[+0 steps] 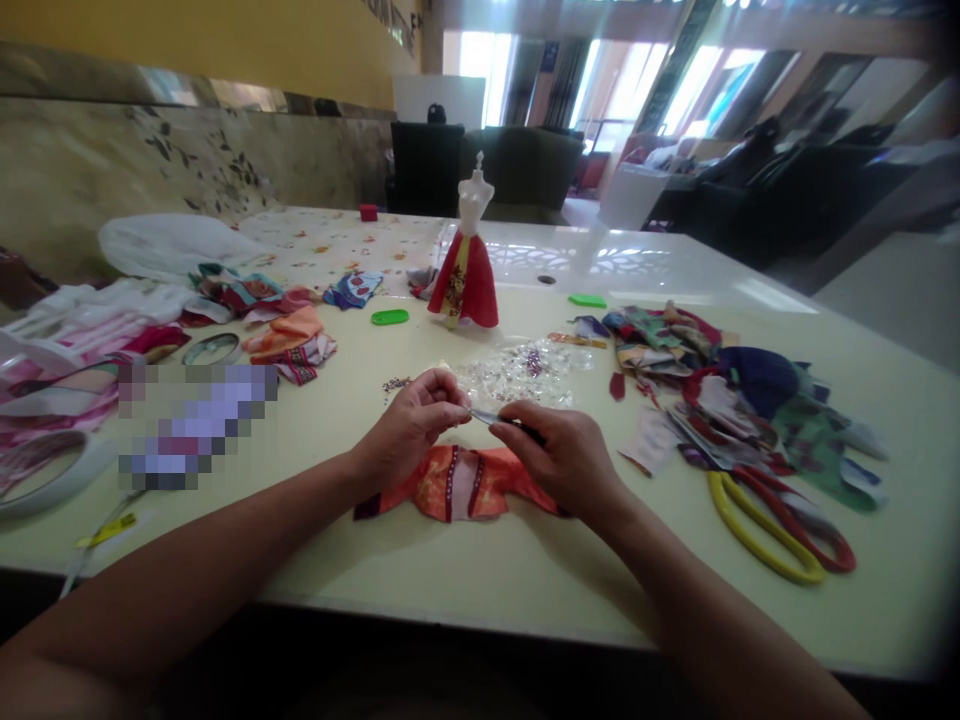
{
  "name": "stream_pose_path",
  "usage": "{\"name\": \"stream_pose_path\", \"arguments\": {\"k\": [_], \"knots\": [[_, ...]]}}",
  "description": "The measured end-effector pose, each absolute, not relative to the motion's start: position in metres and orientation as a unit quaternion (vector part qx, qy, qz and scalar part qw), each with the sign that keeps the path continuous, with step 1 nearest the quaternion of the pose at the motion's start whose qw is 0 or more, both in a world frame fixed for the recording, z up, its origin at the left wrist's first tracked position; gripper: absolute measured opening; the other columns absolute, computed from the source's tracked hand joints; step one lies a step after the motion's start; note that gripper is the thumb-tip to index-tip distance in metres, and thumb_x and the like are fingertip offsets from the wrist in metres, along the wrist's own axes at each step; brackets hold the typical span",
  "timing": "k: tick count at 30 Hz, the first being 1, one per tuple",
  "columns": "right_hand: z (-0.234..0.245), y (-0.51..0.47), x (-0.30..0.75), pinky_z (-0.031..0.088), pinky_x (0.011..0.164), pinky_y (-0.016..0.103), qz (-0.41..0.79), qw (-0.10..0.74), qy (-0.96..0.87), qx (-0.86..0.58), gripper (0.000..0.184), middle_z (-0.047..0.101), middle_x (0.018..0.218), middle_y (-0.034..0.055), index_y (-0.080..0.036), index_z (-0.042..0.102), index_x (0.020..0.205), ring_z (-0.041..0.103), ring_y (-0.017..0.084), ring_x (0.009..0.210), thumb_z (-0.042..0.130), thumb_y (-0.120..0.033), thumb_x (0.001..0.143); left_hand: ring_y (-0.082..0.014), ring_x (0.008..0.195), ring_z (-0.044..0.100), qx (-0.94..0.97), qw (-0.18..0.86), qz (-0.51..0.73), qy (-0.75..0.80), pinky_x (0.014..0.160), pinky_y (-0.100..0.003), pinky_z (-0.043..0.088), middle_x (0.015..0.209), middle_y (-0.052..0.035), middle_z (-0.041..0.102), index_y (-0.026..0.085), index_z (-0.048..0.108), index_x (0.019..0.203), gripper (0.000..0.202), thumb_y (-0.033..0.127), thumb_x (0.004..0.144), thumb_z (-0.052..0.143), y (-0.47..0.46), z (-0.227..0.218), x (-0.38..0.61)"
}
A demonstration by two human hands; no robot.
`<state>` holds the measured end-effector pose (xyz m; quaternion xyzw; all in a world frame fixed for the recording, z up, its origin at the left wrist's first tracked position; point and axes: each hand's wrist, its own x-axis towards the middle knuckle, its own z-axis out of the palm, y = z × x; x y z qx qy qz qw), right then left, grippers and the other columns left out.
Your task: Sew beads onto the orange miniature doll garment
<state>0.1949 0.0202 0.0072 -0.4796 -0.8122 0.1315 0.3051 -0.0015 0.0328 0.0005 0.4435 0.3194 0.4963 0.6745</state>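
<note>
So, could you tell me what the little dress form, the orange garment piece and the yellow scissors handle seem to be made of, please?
The dress form looks like moulded white plastic, smooth with a sheen. The orange garment piece seems a thin satiny fabric, judging by its shine and creases. The yellow scissors handle looks like glossy moulded plastic.

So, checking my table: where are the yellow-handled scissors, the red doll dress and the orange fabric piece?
Yellow-handled scissors (750, 552): head view, on the yellow handle.
Red doll dress (480, 290): head view, on the red skirt.
Orange fabric piece (480, 487): head view, on its orange panel.
</note>
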Motion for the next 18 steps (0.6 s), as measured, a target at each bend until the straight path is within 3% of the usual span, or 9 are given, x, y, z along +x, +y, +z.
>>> {"name": "stream_pose_path", "arguments": {"k": [18], "knots": [[0.0078, 0.0190, 0.1941, 0.028, 0.055, 0.024, 0.100, 0.290, -0.819, -0.485, 0.030, 0.058, 0.059, -0.0029, -0.022, 0.067, 0.082, 0.044, 0.009, 0.052, 0.052, -0.047, 0.091, -0.0091, 0.074, 0.052, 0.469, 0.664, 0.494, 0.310, 0.074, -0.023, 0.038, 0.078, 0.0019, 0.058, 0.018, 0.055, 0.082, 0.019, 0.009, 0.070, 0.067, 0.0337, -0.0025, -0.0014]]}}
